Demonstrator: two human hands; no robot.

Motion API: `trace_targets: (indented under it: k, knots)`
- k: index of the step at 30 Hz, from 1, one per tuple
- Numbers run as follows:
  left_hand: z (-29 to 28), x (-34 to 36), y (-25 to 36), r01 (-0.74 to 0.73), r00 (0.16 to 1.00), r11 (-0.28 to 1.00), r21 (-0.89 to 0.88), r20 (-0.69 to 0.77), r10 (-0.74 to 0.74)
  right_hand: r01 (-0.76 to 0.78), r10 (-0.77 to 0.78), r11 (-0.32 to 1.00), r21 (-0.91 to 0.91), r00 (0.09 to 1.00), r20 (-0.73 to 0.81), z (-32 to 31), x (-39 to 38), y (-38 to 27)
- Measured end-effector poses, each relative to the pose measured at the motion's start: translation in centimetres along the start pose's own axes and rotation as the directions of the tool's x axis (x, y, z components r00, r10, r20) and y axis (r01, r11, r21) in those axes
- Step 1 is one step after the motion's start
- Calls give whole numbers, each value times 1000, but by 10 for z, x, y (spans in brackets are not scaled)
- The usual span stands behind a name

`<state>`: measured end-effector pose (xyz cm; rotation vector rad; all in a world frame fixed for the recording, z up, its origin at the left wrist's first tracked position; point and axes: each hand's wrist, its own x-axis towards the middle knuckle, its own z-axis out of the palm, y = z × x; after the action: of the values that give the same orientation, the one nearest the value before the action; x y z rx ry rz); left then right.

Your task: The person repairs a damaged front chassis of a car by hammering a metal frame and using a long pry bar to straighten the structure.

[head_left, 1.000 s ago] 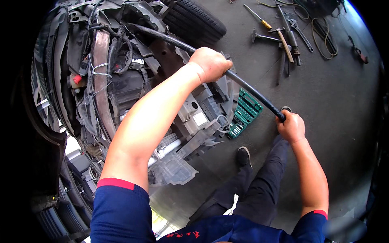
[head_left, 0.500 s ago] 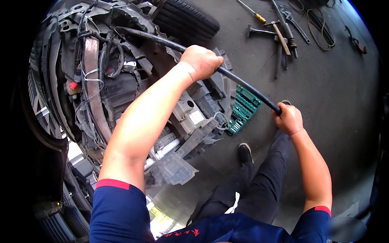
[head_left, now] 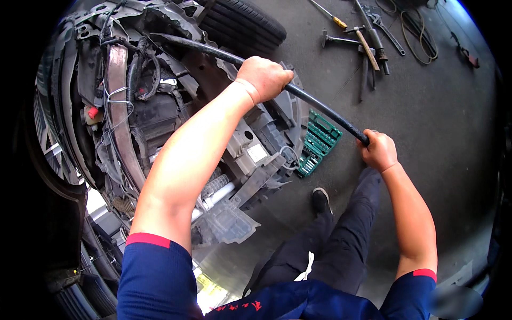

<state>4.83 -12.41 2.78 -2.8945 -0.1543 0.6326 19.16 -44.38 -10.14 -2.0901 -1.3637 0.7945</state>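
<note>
A long black pry bar (head_left: 326,108) runs slantwise from the stripped car front (head_left: 160,112) to my right side. My left hand (head_left: 262,80) is wrapped round its middle. Near the bar's outer end, my right hand (head_left: 380,151) grips it, closed. The far, flattened end of the bar reaches in among the metal body parts beside the tyre (head_left: 245,26); what its tip bears on cannot be made out. Below my left forearm lie a light-coloured box-shaped part (head_left: 249,154) and a torn translucent plastic piece (head_left: 229,223).
A green socket set case (head_left: 321,140) lies open on the floor beside the car. Farther off are a screwdriver (head_left: 337,20), a wooden-handled hammer (head_left: 368,49), an adjustable wrench (head_left: 392,36) and a looped cable (head_left: 421,37). My shoe (head_left: 321,201) stands near the case.
Both hands keep their grip on the pry bar. The whole view has shifted a little; the bar and my hands have barely moved relative to the car.
</note>
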Motion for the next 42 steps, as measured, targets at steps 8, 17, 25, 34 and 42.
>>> trace_targets:
  k: [8, 17, 25, 34, 42]
  knots:
    - [3, -3, -1, 38, 999, 999, 16, 18, -39, -130, 132, 990, -47, 990, 41, -3, -2, -20]
    - [-34, -12, -14, -4, 1000, 993, -120, -15, 3, -291, 284, 952, 98, 956, 77, -80, -27, -64]
    - [-60, 15, -22, 23, 955, 981, -193, -287, -79, -92, 95, 994, 55, 994, -58, -192, 3, -72]
    - [-82, 64, -44, 143, 853, 951, -275, -452, -259, 7, -7, 999, -33, 1000, 14, -269, 96, -45]
    - [-82, 73, -54, 214, 899, 901, -377, -284, -332, -120, 118, 992, -38, 777, 618, -286, 185, -53]
